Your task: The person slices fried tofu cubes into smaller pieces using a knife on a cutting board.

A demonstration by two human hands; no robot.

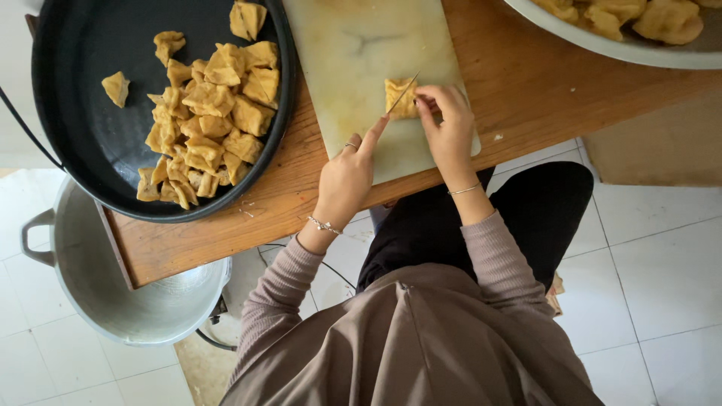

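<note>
My left hand (347,179) grips a knife (404,92), with the index finger stretched along the blade. The blade rests on a square piece of fried tofu (397,99) lying on a pale cutting board (353,53). My right hand (449,128) pinches the right side of that tofu piece with its fingertips. Both wrists wear thin bracelets.
A black round pan (83,113) left of the board holds several cut tofu pieces (210,113). A metal bowl (639,51) with whole tofu sits at the top right. All stand on a wooden table (526,83). A large silver pot (113,293) stands on the tiled floor below left.
</note>
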